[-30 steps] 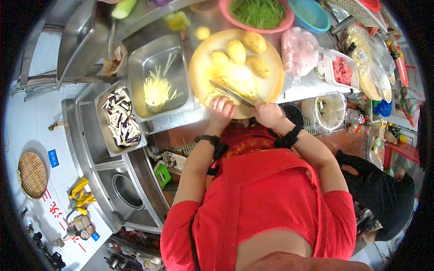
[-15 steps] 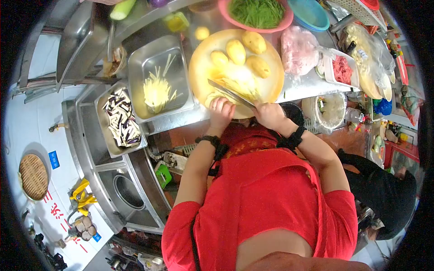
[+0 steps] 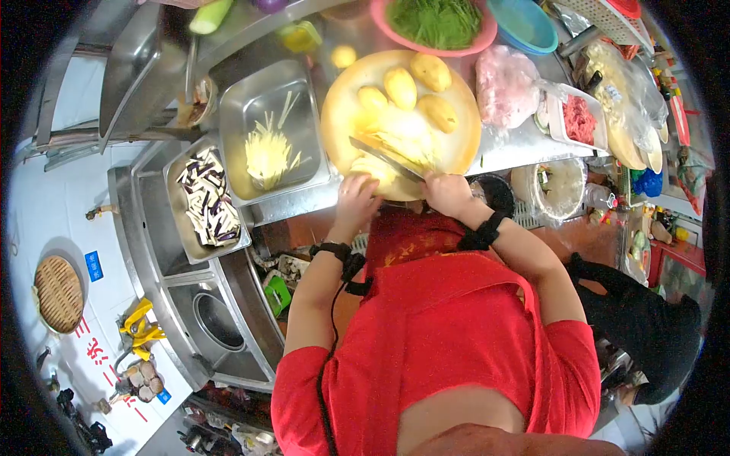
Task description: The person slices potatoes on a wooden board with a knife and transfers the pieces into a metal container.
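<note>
My right hand is closed round the handle of a kitchen knife. The blade points up and left across a round cutting board. Beyond the blade lie cut potato strips, and sliced potato sits on its near side. My left hand is at the board's near left edge, beside the sliced potato; its fingers are blurred. Several whole peeled potatoes rest on the board's far half.
Left of the board, a steel pan contains potato strips; another tray holds eggplant strips. Behind are greens in a pink basin and a blue bowl. Bagged meat sits right; a dark-clothed person is lower right.
My left hand has drawn back down and left, off the sliced potato toward the board's edge. The right hand keeps the knife in nearly the same place. The view has shifted slightly.
</note>
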The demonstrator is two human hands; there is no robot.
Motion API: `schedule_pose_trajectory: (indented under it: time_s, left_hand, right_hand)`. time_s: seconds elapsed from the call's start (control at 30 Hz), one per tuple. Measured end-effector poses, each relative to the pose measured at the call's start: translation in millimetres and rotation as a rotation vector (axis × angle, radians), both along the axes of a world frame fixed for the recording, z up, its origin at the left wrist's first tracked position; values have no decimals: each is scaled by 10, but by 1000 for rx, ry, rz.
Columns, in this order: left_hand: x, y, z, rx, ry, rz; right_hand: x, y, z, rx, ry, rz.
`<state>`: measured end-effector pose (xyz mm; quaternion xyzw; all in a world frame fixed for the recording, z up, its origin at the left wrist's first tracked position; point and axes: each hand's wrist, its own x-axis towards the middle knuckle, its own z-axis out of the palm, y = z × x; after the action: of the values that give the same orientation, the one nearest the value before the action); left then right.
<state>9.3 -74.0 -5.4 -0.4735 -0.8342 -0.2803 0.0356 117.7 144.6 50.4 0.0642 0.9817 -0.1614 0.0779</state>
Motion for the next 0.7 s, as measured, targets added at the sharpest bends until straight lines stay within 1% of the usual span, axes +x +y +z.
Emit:
schedule_pose_trajectory:
  time_s: [0.03,0.1,0.2,0.23,0.3,0.4,0.5,0.57,0.67,0.7]
  left_hand:
    - [7,-2,38,4,8,-2]
    - [-8,8,32,24,17,-11]
    - [27,44,49,39,2,-6]
    - [43,65,63,36,-10,-2]
    - [57,110,0,73,30,2]
    - [49,145,-21,120,65,-7]
    - [21,191,-24,132,72,-18]
    - [45,185,-29,127,74,-15]
    - [-18,205,40,90,86,-22]
    - [-30,188,133,31,20,-45]
  right_hand:
    - [17,8,24,-3,0,1]
    - [32,75,90,-9,100,54]
    - [53,28,66,-39,156,36]
    - [51,11,16,-40,153,37]
    - [-25,-3,-60,55,-4,35]
    - [-31,117,45,54,68,96]
    - [-4,105,134,17,72,56]
    - [-10,26,-33,33,39,58]
    - [-58,27,-32,64,8,51]
    - [-63,29,6,71,-8,53]
